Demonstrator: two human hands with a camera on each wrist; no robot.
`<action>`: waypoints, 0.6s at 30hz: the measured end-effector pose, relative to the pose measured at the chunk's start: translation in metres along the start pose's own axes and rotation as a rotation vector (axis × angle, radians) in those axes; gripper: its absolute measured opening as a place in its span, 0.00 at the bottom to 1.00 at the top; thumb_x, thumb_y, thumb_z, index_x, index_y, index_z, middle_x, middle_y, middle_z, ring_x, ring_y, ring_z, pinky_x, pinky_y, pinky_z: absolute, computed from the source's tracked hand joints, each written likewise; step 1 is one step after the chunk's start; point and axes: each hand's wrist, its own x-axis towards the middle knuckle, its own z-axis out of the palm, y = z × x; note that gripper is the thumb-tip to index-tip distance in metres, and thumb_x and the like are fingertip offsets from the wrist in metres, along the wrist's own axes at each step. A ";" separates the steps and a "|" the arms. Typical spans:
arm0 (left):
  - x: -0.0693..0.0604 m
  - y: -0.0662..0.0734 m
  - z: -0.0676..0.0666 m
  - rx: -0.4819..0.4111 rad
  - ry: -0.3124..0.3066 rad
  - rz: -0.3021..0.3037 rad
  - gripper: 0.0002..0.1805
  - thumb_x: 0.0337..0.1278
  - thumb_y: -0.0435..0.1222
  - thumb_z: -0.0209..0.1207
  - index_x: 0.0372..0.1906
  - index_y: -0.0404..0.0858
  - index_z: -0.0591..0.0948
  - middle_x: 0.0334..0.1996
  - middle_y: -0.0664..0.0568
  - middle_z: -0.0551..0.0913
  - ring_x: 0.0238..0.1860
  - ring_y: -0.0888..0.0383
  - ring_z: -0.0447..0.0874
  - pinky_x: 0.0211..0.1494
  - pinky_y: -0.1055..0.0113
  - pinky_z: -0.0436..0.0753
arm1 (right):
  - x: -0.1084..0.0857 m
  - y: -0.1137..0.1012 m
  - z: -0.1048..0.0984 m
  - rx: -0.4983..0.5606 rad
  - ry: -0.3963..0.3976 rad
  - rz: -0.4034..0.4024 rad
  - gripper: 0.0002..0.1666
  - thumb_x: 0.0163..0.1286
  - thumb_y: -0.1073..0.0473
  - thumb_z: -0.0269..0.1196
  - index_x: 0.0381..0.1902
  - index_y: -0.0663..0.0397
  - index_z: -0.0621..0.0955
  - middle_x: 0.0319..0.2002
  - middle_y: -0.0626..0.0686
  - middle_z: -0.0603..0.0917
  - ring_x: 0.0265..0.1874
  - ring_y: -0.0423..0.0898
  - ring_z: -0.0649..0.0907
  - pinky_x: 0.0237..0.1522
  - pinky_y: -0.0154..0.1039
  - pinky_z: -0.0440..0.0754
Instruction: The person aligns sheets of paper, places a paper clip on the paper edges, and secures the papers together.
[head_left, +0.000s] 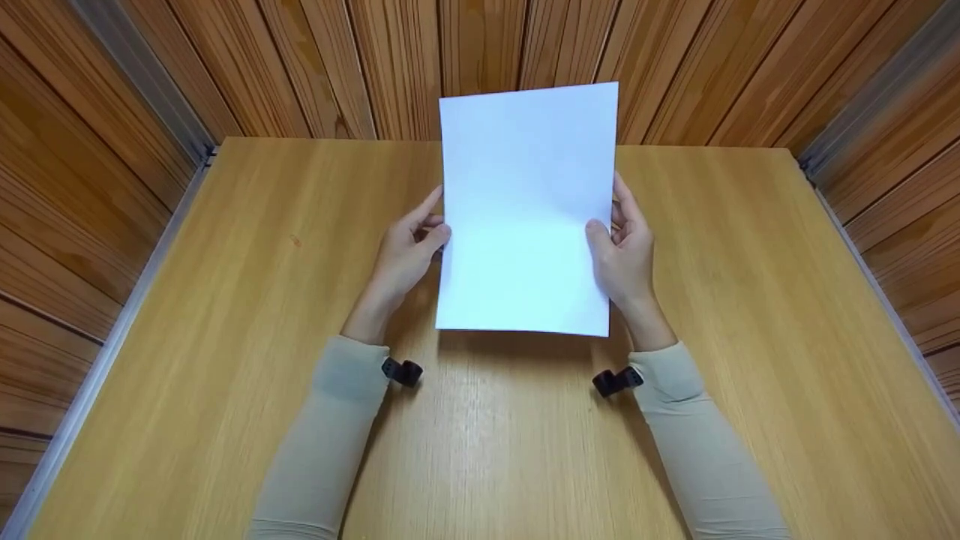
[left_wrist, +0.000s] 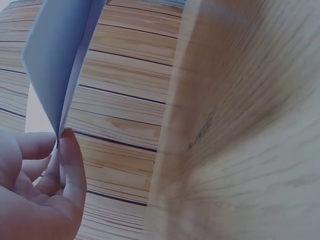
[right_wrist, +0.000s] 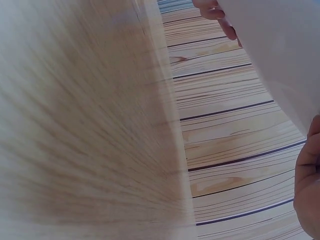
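A blank white sheet of paper [head_left: 525, 210] is held up above the table, tall side upright and slightly tilted. At its left edge my left hand [head_left: 405, 253] pinches it between thumb and fingers. My right hand [head_left: 628, 259] grips the opposite edge, thumb lying on the front face and fingers behind. In the left wrist view the paper [left_wrist: 57, 60] is seen nearly edge-on and shows two layers at the pinch; whether it is folded or more than one sheet I cannot tell. The right wrist view shows the paper's underside [right_wrist: 285, 55], with the right hand [right_wrist: 307, 185] partly cut off.
Below lies a wooden table [head_left: 247, 360], with the paper's shadow on it. A small orange mark [head_left: 295, 241] shows on the left of the tabletop. Wood-plank walls [head_left: 405, 67] stand behind and at both sides. Each sleeve cuff carries a small black camera [head_left: 403, 373].
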 end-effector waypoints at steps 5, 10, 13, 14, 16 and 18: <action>0.000 0.001 -0.005 -0.010 -0.004 -0.049 0.33 0.83 0.37 0.54 0.84 0.52 0.62 0.55 0.46 0.80 0.55 0.40 0.79 0.60 0.46 0.83 | 0.000 0.000 0.000 -0.011 0.011 0.004 0.39 0.76 0.75 0.53 0.82 0.62 0.62 0.73 0.59 0.76 0.66 0.51 0.80 0.48 0.32 0.80; 0.000 0.004 -0.024 0.010 0.015 -0.068 0.32 0.83 0.38 0.54 0.84 0.53 0.62 0.61 0.44 0.81 0.59 0.41 0.80 0.65 0.48 0.81 | 0.000 0.000 -0.001 -0.014 0.017 -0.010 0.38 0.76 0.75 0.53 0.82 0.62 0.63 0.72 0.58 0.78 0.66 0.51 0.81 0.49 0.33 0.81; -0.002 0.007 -0.048 0.098 0.033 -0.048 0.31 0.84 0.39 0.53 0.84 0.50 0.64 0.62 0.42 0.80 0.55 0.48 0.81 0.63 0.53 0.81 | 0.000 0.001 -0.002 -0.009 0.015 -0.022 0.38 0.76 0.75 0.52 0.82 0.63 0.63 0.72 0.58 0.78 0.66 0.51 0.81 0.47 0.33 0.82; -0.003 0.008 -0.058 0.126 0.040 -0.042 0.30 0.84 0.38 0.53 0.83 0.48 0.65 0.62 0.42 0.80 0.54 0.50 0.81 0.62 0.55 0.81 | 0.000 0.001 -0.002 -0.005 0.014 -0.025 0.37 0.76 0.75 0.52 0.82 0.63 0.63 0.72 0.58 0.78 0.66 0.51 0.81 0.46 0.33 0.81; -0.004 0.009 -0.077 0.189 0.056 -0.035 0.28 0.84 0.37 0.52 0.82 0.44 0.68 0.60 0.41 0.80 0.51 0.53 0.80 0.58 0.61 0.82 | 0.001 0.001 -0.002 0.002 0.014 -0.029 0.38 0.76 0.76 0.52 0.82 0.63 0.63 0.71 0.58 0.79 0.66 0.51 0.82 0.43 0.33 0.81; -0.004 0.010 -0.097 0.261 0.078 -0.038 0.26 0.84 0.37 0.52 0.79 0.41 0.71 0.58 0.40 0.80 0.50 0.53 0.81 0.55 0.66 0.82 | 0.002 0.001 -0.003 0.004 0.014 -0.030 0.38 0.76 0.76 0.52 0.82 0.63 0.63 0.71 0.58 0.79 0.66 0.51 0.81 0.43 0.33 0.80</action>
